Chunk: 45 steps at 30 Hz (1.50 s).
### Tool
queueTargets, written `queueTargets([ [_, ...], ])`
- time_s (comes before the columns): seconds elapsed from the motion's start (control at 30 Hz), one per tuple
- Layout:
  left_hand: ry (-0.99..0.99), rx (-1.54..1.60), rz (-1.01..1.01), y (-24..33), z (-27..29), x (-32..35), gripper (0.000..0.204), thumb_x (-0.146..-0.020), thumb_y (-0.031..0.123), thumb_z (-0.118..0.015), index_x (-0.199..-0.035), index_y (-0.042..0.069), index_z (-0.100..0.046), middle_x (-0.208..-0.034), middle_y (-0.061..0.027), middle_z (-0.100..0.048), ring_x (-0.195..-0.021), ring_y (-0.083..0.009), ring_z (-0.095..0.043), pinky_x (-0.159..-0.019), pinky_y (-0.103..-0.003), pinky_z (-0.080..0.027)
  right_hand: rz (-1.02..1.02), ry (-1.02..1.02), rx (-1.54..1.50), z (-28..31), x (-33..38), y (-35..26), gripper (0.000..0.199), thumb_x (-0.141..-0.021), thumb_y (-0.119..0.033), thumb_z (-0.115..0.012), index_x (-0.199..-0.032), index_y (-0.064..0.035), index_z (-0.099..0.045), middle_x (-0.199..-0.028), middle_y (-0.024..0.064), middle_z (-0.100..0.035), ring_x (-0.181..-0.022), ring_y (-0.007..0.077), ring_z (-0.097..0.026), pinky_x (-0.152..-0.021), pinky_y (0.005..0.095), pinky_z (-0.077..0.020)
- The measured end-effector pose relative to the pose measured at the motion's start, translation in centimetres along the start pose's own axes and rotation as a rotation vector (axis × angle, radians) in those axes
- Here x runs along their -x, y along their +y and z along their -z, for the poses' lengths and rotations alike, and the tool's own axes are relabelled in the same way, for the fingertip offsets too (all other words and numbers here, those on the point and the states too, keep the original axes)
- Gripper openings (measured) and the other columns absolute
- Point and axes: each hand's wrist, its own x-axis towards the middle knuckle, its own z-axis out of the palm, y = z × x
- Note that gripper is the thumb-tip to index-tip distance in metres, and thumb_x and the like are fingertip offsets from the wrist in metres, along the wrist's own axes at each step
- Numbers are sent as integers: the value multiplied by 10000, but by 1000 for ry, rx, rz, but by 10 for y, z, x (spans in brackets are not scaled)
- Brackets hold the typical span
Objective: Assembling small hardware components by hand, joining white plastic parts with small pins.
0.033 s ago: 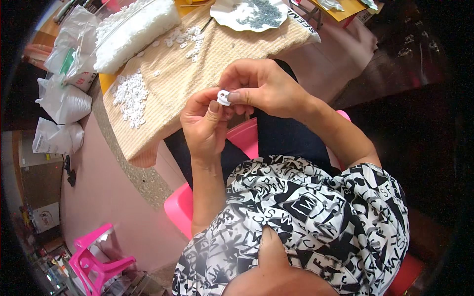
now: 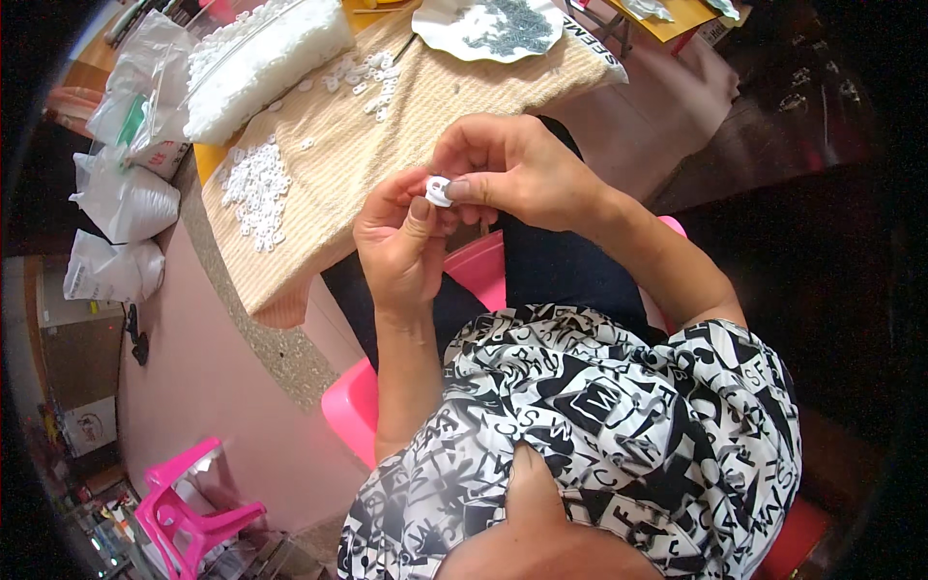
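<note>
A small white plastic piece with a round hole (image 2: 438, 190) is pinched between my two hands above my lap, just off the table's near edge. My left hand (image 2: 404, 237) grips its left side between thumb and fingers. From the right, my right hand (image 2: 512, 179) presses its thumb and forefinger on the same piece; the finer detail there is too small to make out. On the cloth to the left lies a heap of similar white pieces (image 2: 254, 193). A looser scatter of white pieces (image 2: 379, 82) lies farther back.
A beige cloth (image 2: 329, 203) covers the table. A large clear bag of white pieces (image 2: 266, 68) stands at the back left, and a white scalloped plate (image 2: 435, 24) holds small dark grey bits. White bags (image 2: 126, 198) hang at the left. A pink stool (image 2: 188, 512) stands lower left.
</note>
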Motion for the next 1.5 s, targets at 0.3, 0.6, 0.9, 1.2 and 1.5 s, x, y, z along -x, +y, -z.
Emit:
queueTargets([
  [0.3, -38, -6, -46, 1, -1, 1, 143, -798, 46, -578, -919, -30, -577, -849, -105, -559, -689, -139, -535, -601, -227, -445, 23, -39, -5, 2, 1, -2, 88, -778, -27, -592, -838, 22, -550, -676, 49, -576, -562, 82, -545, -470, 184, -429],
  [0.6, -15, -9, -104, 0, -2, 0, 117, -805, 31, -563, -904, -31, -567, -863, -104, -560, -700, -140, -536, -603, -221, -438, 5, -50, -93, 4, -2, 2, 102, -782, -8, -579, -870, 43, -576, -694, 69, -590, -587, 102, -569, -501, 200, -471],
  [0.9, 3, 3, -109, -3, 0, 0, 110, -805, 16, -557, -904, -31, -561, -863, -103, -557, -726, -138, -533, -616, -222, -436, 1, -35, -148, 2, -3, 7, 95, -789, -14, -577, -859, 50, -584, -710, 83, -598, -604, 104, -580, -515, 204, -488],
  [1.2, -26, -2, -150, -5, 2, 0, 80, -804, -4, -548, -883, -16, -557, -884, -115, -544, -750, -159, -539, -643, -250, -458, 1, -17, -107, 0, -3, 8, 88, -780, -17, -593, -840, 47, -593, -688, 79, -594, -580, 102, -575, -497, 201, -483],
  [1.5, -5, 35, -40, -2, 5, -1, 162, -829, 31, -525, -968, -47, -551, -910, -122, -567, -755, -172, -554, -652, -263, -463, -31, -4, -177, 5, -4, 8, 124, -784, -41, -586, -866, 51, -580, -707, 79, -594, -602, 110, -577, -496, 206, -484],
])
